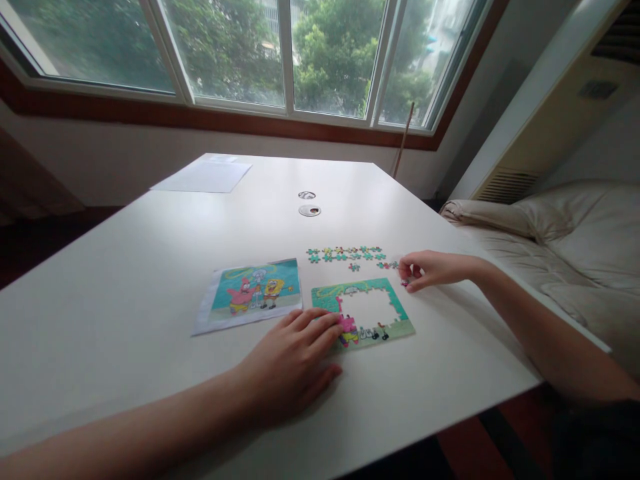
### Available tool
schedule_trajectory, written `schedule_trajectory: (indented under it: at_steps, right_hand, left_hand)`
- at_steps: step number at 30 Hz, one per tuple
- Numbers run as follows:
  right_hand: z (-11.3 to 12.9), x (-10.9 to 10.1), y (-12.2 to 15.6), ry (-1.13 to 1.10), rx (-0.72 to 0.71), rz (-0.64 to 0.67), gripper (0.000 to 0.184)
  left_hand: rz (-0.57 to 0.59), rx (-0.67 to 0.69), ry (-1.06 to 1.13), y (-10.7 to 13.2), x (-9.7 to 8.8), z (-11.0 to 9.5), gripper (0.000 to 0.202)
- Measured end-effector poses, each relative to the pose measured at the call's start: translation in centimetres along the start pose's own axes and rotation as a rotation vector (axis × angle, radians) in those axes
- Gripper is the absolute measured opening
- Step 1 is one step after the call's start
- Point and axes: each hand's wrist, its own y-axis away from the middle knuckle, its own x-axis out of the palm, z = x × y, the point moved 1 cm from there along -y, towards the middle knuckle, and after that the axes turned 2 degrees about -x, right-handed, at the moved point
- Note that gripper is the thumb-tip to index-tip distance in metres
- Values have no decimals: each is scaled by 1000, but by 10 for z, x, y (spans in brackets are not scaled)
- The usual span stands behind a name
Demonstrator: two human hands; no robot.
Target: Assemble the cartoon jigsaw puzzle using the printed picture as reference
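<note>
A partly assembled jigsaw puzzle [400, 327] lies on the white table, its border joined around a bare middle. My left hand [295, 360] rests over its lower left edge, fingers stretched out and holding nothing. To the upper right of the puzzle, my right hand [430, 268] pinches a small pinkish puzzle piece [405, 284] between thumb and fingers. Close by that hand are loose puzzle pieces [384, 265]. Two rows of further pieces [341, 257] lie beyond the puzzle. A printed reference picture [257, 293] with cartoon figures sits left of the puzzle.
Paper sheets [205, 176] lie at the table's far left corner. Two round inserts [309, 211] are set in the tabletop [150, 280]. A pale sofa [560, 240] stands along the right side, and a window [335, 60] is beyond the table.
</note>
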Motion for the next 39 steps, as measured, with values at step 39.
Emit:
schedule_trajectory:
  at_steps: [39]
  right_hand:
    - [91, 66, -34, 22, -392, -573, 12]
  left_hand:
    - [-10, 20, 0, -2, -3, -2, 40]
